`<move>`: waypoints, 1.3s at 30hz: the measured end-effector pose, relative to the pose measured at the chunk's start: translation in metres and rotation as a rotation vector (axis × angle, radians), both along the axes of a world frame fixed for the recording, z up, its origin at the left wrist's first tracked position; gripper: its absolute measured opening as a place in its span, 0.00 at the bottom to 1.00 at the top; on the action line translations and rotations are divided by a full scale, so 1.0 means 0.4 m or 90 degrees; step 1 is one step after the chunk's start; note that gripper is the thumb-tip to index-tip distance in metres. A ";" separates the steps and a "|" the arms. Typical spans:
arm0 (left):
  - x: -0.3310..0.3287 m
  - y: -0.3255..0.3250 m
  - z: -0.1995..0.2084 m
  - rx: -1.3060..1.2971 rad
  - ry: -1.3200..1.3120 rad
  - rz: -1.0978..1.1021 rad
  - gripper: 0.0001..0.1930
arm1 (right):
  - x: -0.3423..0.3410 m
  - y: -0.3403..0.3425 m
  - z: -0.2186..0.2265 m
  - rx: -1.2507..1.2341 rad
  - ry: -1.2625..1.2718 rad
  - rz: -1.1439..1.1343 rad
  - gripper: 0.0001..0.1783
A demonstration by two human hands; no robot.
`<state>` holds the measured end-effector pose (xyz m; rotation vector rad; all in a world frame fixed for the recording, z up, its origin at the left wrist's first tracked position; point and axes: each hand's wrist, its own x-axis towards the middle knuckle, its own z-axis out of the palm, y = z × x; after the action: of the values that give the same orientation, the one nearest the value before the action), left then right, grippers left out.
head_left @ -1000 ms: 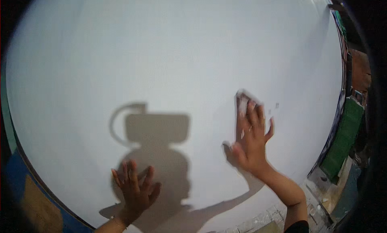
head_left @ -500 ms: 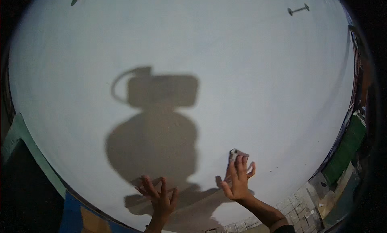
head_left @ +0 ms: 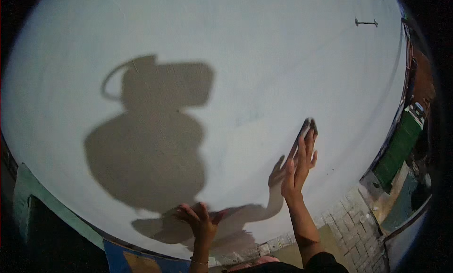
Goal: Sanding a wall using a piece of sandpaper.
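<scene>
Fingers extended, my right hand holds a flat greyish, narrow-looking thing against a pale whitish wall. The fingers cover most of it, so I cannot make out its exact kind. Lower and to the left, my left hand has its fingers spread and holds nothing. It is at the lower part of the wall, over the shadow there; whether its fingertips touch the surface is hard to tell.
A large shadow falls on the wall. A small metal fixture juts out at the upper right. Green panels and stone-like paving lie to the right. A blue board and a pale green frame edge the lower left.
My right hand has moved up and to the right along the wall with the flat thing. My left hand stays low with fingers spread. The view and the large shadow have shifted.
</scene>
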<state>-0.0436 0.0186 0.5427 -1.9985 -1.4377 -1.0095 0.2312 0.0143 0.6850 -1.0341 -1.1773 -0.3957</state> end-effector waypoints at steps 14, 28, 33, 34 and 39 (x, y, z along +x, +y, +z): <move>0.102 -0.040 0.072 0.033 -0.183 -0.053 0.56 | 0.174 0.089 0.417 0.204 -0.121 -0.190 0.29; 0.421 -0.088 0.050 0.020 -0.277 -0.068 0.46 | 0.568 -0.017 0.317 0.119 -0.144 -0.195 0.26; 0.543 -0.125 0.039 -0.043 -0.375 -0.125 0.44 | 0.644 0.011 0.307 0.176 -0.054 -0.136 0.27; 0.556 -0.139 0.055 -0.064 -0.369 -0.125 0.45 | 0.572 -0.001 0.289 0.135 -0.122 -0.166 0.31; 0.607 -0.149 0.181 -0.003 -0.300 -0.127 0.42 | 0.452 -0.048 0.136 0.053 -0.485 0.047 0.23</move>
<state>0.1992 -0.0411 0.6152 -2.0226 -1.4794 -1.6516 0.4118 -0.0049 0.7393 -0.7743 -1.8480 -0.8142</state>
